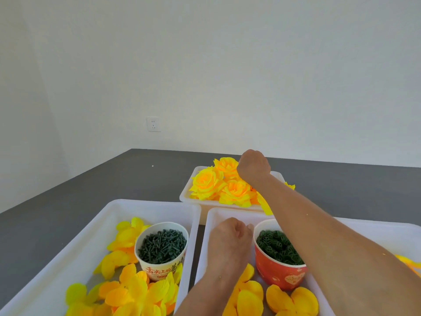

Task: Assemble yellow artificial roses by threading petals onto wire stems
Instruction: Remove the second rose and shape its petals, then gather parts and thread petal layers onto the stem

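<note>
Reaching beyond the red cup (279,258), the right hand (252,166) hung over the finished roses (211,184), grip hidden, left hand (230,238) loosely curled beside that cup, risking knocking it

Three trays sit on a table (91,179): the left tray (68,247) holds loose petals (127,290) around a cup of stems (162,246); the right tray (373,233), just beside it, holds more petals (292,297) and a cup of calyx pieces (279,247). Behind them, the far tray (185,198) carries finished roses (218,185). A wall socket (153,124) lies beyond.
</note>
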{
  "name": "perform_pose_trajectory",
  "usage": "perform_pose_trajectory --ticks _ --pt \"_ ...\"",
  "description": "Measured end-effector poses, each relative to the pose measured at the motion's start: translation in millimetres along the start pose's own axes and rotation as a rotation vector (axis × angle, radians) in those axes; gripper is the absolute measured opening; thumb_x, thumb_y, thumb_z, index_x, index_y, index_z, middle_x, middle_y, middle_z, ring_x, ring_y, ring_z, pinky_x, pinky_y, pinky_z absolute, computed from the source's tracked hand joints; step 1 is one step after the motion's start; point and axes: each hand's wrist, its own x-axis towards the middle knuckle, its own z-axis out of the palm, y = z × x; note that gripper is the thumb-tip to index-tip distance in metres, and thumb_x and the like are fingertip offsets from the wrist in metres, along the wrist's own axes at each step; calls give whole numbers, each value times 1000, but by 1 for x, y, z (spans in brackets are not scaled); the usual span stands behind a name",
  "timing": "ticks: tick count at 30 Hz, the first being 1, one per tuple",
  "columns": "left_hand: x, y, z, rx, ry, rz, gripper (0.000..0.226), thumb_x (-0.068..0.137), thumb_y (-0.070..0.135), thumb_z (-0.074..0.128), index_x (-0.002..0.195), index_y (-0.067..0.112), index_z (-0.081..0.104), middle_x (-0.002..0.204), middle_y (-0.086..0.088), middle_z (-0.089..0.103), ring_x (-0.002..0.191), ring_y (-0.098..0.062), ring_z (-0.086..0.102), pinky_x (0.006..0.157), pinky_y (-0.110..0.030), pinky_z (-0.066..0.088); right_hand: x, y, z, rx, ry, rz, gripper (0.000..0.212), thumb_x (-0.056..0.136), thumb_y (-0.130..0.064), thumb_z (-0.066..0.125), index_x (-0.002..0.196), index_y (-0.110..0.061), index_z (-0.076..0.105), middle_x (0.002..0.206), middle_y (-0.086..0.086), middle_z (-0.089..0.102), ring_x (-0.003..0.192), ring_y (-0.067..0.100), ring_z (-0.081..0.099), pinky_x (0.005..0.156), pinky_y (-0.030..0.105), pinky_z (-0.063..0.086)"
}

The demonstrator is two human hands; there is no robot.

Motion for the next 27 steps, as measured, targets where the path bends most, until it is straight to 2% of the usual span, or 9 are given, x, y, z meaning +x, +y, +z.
perform_pose_trajectory --ticks 2,4,8,11,14,18,21,23,27 --pt "-2 3 -2 13 17 43 25 92 30 54 73 15 56 86 -11 69 83 -25 65 76 -35 49 -12 -1 -8 -8 36 -33 19 87 -6 50 101 -1 63 109 16 62 105 33 58 79 35 47" --pt "-4 5 -3 -2 46 79 26 92 26 54 74 9 61 86 -13 69 85 -27 64 74 -35 48 -33 -3 -17 6 36 -95 19 88 -10 51 92 0 66 95 18 63 100 34 60 74 33 45" --pt "-9 6 -8 -23 112 155 18 86 6 52 83 1 69 89 -15 70 87 -29 62 74 -33 46 -90 -5 -29 205 -49 -149 32 85 -13 59 58 5 55 68 17 50 69 27 48 64 35 40" --pt "-17 4 -16 45 120 173 19 86 7 52 82 1 69 87 -16 70 84 -29 62 71 -33 45 -129 -5 -38 433 -98 -85 31 83 -15 64 70 14 62 63 18 52 61 26 46 63 39 42" --pt "-27 0 -33 97 118 193 19 85 4 52 86 1 71 89 -16 70 83 -30 63 75 -34 50 -153 -4 -44 572 -138 -21 29 82 -17 67 66 7 62 57 13 53 52 22 41 58 33 34" --pt "-37 -20 -72 100 166 183 16 82 -1 55 80 0 71 80 -14 70 76 -31 66 74 -40 54 -175 -4 -42 792 -264 58 26 83 -24 68 65 -6 63 74 16 66 52 17 46 47 24 34" --pt "-40 -39 -105 247 256 120 18 81 4 54 74 4 71 71 -6 69 69 -23 65 67 -31 53 -184 -4 -33 828 -361 58 26 86 -29 66 69 -9 68 71 4 70 47 8 46 41 16 35" --pt "-38 -53 -125 361 282 58 18 83 7 54 78 4 71 77 -10 69 70 -26 65 67 -34 54 -187 -3 -27 847 -442 39 25 86 -29 65 71 -9 69 64 -2 69 45 4 47 42 16 36" --pt "-29 -73 -153 670 211 -107 11 80 17 65 81 7 69 84 -9 67 79 -26 63 64 -31 50 -188 -5 -20 813 -643 -38 24 86 -26 65 78 -4 71 62 -2 68 50 3 51 46 17 40"
